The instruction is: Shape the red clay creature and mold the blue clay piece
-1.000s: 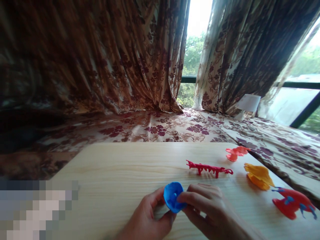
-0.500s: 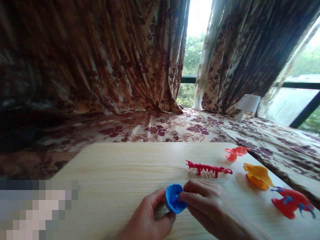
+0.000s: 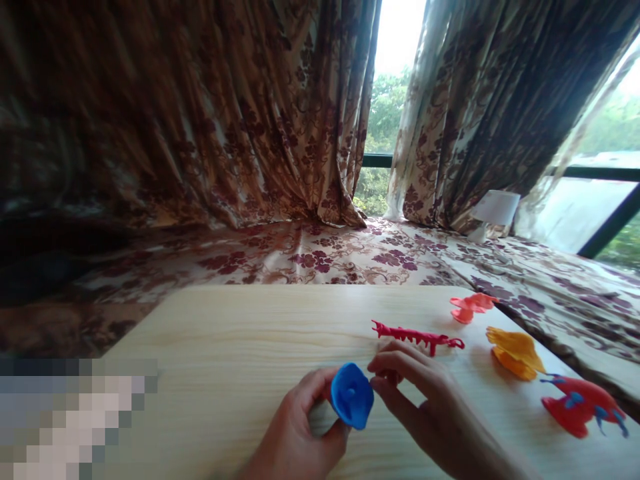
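A blue modelling clay cup, shallow and with a wavy rim, is tilted so that its hollow faces me; a small bump shows in its middle. My left hand is closed around its left side, thumb below and fingers behind. At its right rim, my right hand pinches the edge between thumb and forefinger, the other fingers curled. Just beyond the right hand stands a long crimson clay figure on short legs, with a looped end.
Along the right of the pale wooden table stand a coral clay figure, a yellow-orange one and a red one with blue parts. Behind are flowered cloth, curtains and a white lamp.
My right fingers have come out of the cup's hollow to its right rim. The cup is turned a little and looks more open towards me. The clay figures stay put.
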The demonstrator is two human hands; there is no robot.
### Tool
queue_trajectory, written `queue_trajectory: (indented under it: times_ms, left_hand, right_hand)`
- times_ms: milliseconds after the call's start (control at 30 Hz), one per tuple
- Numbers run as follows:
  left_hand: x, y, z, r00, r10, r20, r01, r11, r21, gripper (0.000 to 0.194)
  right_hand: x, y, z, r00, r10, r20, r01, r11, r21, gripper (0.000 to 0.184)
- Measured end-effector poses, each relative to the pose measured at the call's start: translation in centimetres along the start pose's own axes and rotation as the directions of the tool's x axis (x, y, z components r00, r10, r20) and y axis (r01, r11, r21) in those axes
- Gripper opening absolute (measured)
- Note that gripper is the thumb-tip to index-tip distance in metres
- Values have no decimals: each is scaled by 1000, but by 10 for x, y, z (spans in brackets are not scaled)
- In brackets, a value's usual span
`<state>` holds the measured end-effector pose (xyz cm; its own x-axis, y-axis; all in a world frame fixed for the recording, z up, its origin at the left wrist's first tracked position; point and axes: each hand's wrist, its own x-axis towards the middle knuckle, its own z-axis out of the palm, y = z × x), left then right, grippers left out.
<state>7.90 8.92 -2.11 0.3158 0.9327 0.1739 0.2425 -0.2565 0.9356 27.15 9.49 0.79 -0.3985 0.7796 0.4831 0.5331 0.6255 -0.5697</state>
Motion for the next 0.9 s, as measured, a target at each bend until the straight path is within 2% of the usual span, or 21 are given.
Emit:
queue_trajectory:
  times_ms: [167,367,500,700,900]
  left_hand:
    - [-3,-1,0,992,115,-46,-106,980,166,42]
    - [-3,-3,1,980,199,-28,-184,944,274,38]
    - [-2,-3,1,982,189,-18,-178,948,266,38]
    - [-5,4,0,994,104,20,-106,969,222,40]
    - [-6,6,2,998,53,45,-59,991,123,42]
  right_hand:
    - [-1,-4,5,987,129,96,-130,991,4,13]
    - [-3,-4,8,986,111,122,-111,994,-6,19]
    - [-2,-4,6,987,100,127,-101,995,4,26]
    - [-2,-4,7,989,88,122,-89,996,5,24]
    - [0,-6,4,991,81,107,-86,995,42,30]
